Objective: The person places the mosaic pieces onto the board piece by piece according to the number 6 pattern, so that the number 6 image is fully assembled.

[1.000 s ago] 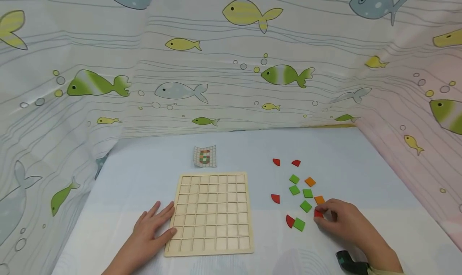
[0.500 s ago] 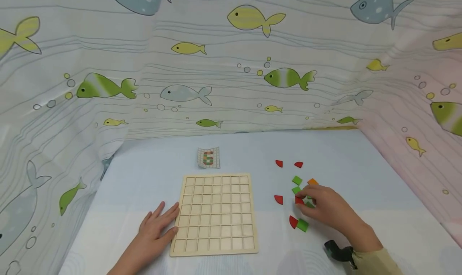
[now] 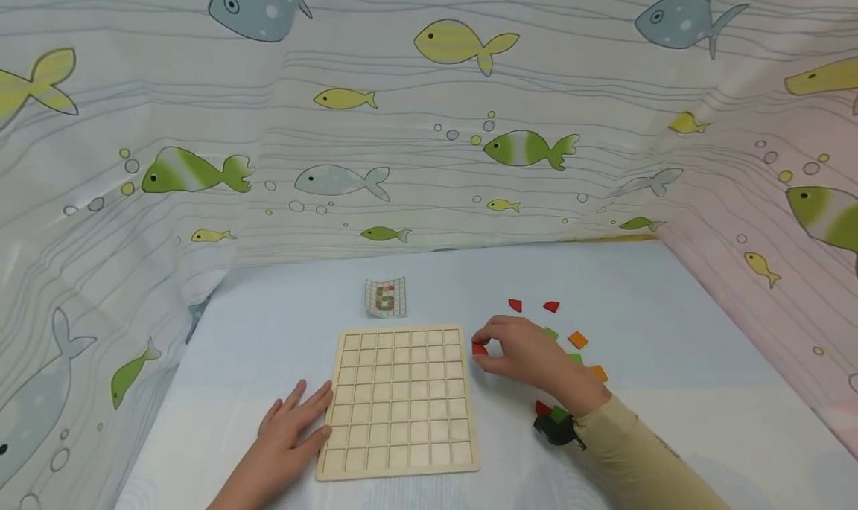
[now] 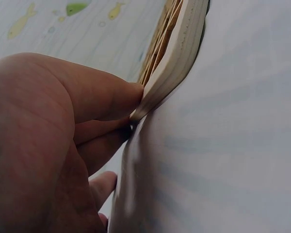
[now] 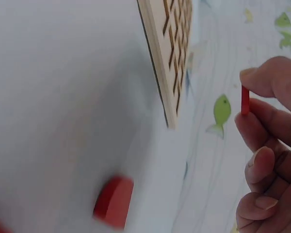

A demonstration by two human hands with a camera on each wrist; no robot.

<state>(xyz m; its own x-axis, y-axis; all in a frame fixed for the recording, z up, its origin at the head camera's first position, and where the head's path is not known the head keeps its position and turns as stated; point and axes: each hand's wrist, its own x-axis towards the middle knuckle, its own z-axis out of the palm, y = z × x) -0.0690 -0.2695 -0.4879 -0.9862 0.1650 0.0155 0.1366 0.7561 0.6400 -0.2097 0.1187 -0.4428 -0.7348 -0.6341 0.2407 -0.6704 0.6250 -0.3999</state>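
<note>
My right hand (image 3: 526, 354) pinches a small red tile (image 3: 479, 348) between thumb and fingertips, just off the right edge of the wooden grid board (image 3: 400, 395). In the right wrist view the red tile (image 5: 245, 100) shows edge-on in the pinch, with the other fingers curled below. The board has rows of bare square cells. My left hand (image 3: 284, 432) lies with its fingers spread and the fingertips at the board's left edge. The left wrist view shows the thumb (image 4: 111, 94) right against the board's side (image 4: 172, 68).
Right of the board lie red quarter-round tiles (image 3: 551, 307), green squares (image 3: 575, 359) and orange squares (image 3: 578, 339), some hidden by the right arm. A small paper card (image 3: 385, 298) with a coloured grid pattern lies behind the board. A fish-print cloth (image 3: 436, 138) hangs at the back.
The right hand has carried the red tile leftward from among the loose tiles to beside the board's right edge. The left hand stays at the board's left edge.
</note>
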